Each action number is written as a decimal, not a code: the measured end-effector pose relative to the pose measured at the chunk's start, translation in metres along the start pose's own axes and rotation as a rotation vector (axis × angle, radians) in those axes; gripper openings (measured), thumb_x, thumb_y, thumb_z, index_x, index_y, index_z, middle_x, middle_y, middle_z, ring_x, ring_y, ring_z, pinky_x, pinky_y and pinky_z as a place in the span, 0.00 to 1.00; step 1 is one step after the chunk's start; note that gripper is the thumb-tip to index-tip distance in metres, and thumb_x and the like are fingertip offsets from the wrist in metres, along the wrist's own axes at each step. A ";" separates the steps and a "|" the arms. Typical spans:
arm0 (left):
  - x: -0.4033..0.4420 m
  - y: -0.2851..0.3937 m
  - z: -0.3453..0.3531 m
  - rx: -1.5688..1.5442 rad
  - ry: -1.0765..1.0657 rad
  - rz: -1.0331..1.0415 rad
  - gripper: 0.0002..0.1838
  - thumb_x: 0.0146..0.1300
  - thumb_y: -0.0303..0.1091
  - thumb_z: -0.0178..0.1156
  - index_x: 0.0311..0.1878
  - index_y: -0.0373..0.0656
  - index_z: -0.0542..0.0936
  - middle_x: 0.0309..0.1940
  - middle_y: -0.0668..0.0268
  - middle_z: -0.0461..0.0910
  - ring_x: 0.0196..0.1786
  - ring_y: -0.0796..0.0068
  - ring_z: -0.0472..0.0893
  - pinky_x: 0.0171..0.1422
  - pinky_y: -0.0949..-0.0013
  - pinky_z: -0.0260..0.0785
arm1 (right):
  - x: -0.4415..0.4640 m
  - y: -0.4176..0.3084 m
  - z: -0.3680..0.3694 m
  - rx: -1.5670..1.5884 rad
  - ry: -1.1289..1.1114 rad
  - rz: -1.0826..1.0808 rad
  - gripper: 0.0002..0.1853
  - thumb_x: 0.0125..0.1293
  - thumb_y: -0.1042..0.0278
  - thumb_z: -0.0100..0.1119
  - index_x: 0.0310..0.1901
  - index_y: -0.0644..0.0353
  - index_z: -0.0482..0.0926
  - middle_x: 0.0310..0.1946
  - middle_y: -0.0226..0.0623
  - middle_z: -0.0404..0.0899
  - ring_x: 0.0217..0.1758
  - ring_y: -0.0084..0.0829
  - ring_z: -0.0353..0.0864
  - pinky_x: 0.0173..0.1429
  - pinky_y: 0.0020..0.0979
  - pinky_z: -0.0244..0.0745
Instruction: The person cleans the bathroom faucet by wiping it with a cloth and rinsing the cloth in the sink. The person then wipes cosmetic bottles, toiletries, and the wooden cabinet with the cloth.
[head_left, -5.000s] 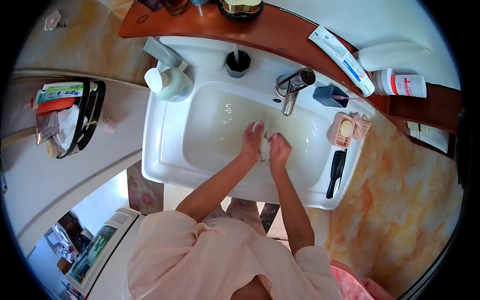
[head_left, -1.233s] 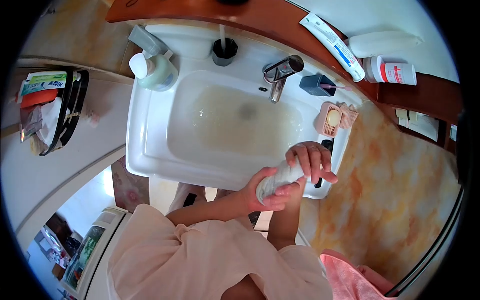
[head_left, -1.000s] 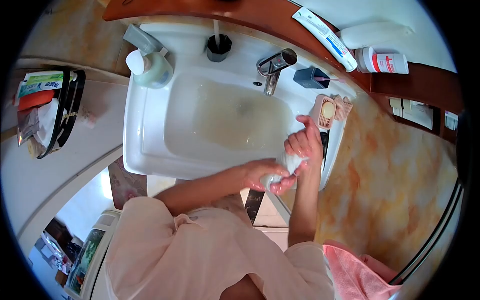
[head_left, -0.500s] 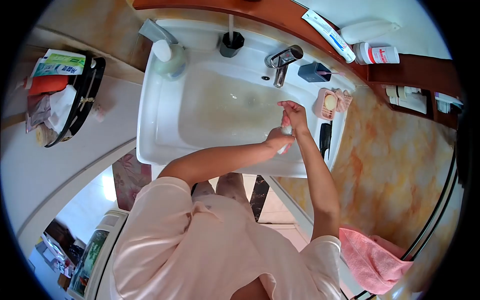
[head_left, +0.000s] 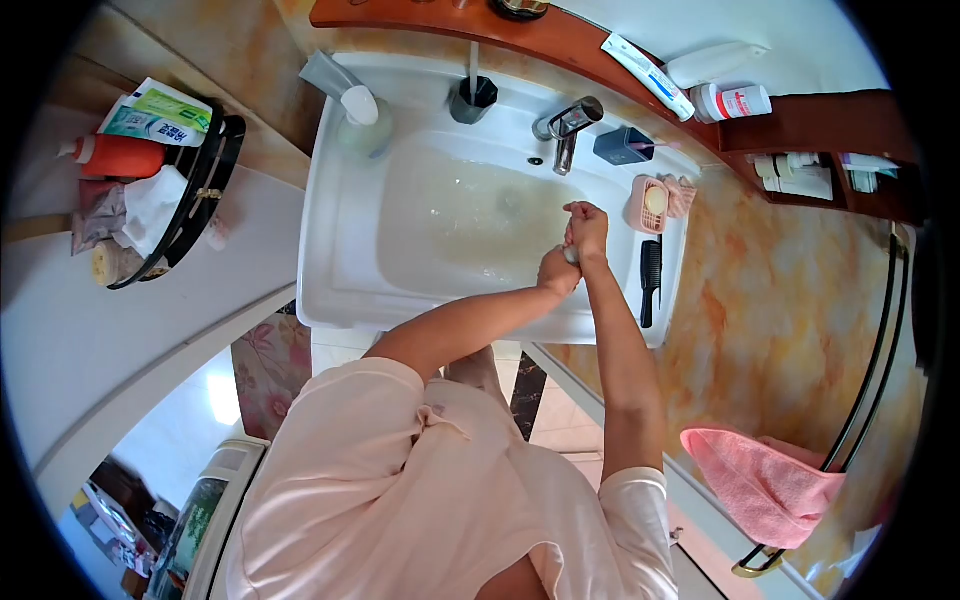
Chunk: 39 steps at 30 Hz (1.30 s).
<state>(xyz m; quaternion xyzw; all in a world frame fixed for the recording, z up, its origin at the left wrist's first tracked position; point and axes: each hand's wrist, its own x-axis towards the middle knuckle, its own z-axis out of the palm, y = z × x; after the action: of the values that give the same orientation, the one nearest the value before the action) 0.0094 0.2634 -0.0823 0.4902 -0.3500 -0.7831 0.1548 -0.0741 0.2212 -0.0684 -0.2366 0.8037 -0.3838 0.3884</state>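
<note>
Over the right side of the white washbasin (head_left: pixel 335 240), my two hands are closed together around a small whitish cloth (head_left: pixel 571 255). Only a scrap of it shows between them, so its kind cannot be made out. My left hand (head_left: pixel 558 272) is the lower one, with its fingers wrapped round. Just above and touching it, my right hand (head_left: pixel 589 230) is curled closed. Cloudy water (head_left: pixel 465 225) stands in the bowl beside them. The chrome faucet (head_left: pixel 567 130) is beyond my hands, with no stream visible.
Right of my hands lie a pink soap dish (head_left: pixel 646 212) and a black comb (head_left: pixel 650 280). Along the back stand a soap pump bottle (head_left: pixel 362 130), a dark cup (head_left: pixel 473 102) and a grey toothbrush holder (head_left: pixel 622 147). A pink towel (head_left: pixel 765 487) hangs at lower right.
The whitish cloth shows less now, as my hands have closed more tightly around it and its lower end is hidden. The whole view has shifted slightly.
</note>
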 end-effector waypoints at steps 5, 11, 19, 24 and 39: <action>-0.003 -0.011 -0.034 0.368 -0.066 0.263 0.22 0.45 0.42 0.68 0.40 0.38 0.75 0.28 0.57 0.80 0.31 0.62 0.81 0.36 0.62 0.71 | -0.019 0.012 0.005 0.180 0.050 -0.156 0.12 0.71 0.65 0.50 0.36 0.65 0.77 0.08 0.27 0.62 0.08 0.20 0.58 0.13 0.26 0.58; -0.015 0.002 -0.093 0.462 -0.082 0.213 0.40 0.38 0.48 0.73 0.53 0.35 0.72 0.49 0.48 0.77 0.53 0.55 0.77 0.56 0.60 0.68 | -0.076 0.010 0.005 0.274 0.034 -0.061 0.27 0.63 0.56 0.63 0.59 0.60 0.69 0.46 0.34 0.74 0.48 0.25 0.73 0.48 0.25 0.69; -0.067 0.045 -0.158 0.858 -0.308 0.636 0.29 0.49 0.38 0.70 0.54 0.38 0.73 0.55 0.53 0.72 0.60 0.54 0.71 0.65 0.61 0.63 | -0.087 0.068 0.010 0.505 0.014 0.081 0.21 0.60 0.71 0.65 0.54 0.60 0.71 0.40 0.37 0.82 0.40 0.29 0.82 0.44 0.30 0.77; -0.107 0.125 -0.268 0.410 0.326 0.841 0.15 0.55 0.26 0.64 0.47 0.44 0.77 0.43 0.66 0.79 0.44 0.74 0.79 0.49 0.72 0.71 | -0.101 0.073 -0.019 0.524 -0.040 0.151 0.20 0.60 0.71 0.64 0.54 0.59 0.72 0.39 0.36 0.82 0.35 0.29 0.82 0.40 0.30 0.77; 0.041 0.224 -0.410 1.118 0.848 1.053 0.31 0.51 0.24 0.65 0.61 0.36 0.67 0.56 0.47 0.70 0.59 0.47 0.69 0.66 0.56 0.61 | -0.039 0.081 0.011 -0.515 -0.238 -0.511 0.34 0.48 0.63 0.67 0.57 0.70 0.70 0.60 0.48 0.71 0.58 0.40 0.75 0.59 0.31 0.72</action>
<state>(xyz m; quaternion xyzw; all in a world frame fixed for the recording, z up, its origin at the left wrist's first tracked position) 0.3267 -0.0819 -0.0654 0.5188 -0.7761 -0.0755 0.3503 -0.0487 0.2910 -0.1205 -0.5622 0.7381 -0.2236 0.2986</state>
